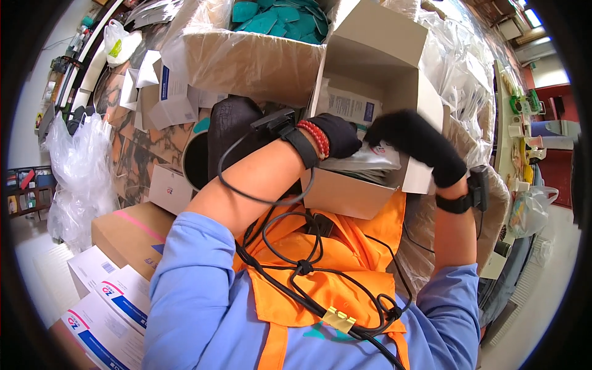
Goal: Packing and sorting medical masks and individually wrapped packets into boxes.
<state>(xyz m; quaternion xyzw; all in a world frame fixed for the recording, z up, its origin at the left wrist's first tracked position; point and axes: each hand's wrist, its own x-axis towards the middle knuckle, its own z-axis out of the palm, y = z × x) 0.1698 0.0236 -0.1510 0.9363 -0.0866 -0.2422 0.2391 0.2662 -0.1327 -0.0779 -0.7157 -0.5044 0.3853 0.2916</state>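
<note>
My left hand (340,137), in a black glove with a red bead bracelet at the wrist, is closed over the near part of an open cardboard box (345,196). What its fingers hold, if anything, is hidden. Across from it, my right hand (419,140), also black-gloved, bends its fingers down over the same box; motion smears them. Flat clear plastic packets (373,165) stand packed in the box below both hands. Farther back inside lies a printed white packet (353,106) with a blue patch. A small teal bit shows between the hands.
A plastic-lined carton (253,65) of teal pieces (283,23) stands beyond. Clear plastic bags (459,80) heap at the right. White boxes (108,333) and a brown carton (132,231) are stacked at lower left. Black cables (304,266) hang across my orange apron.
</note>
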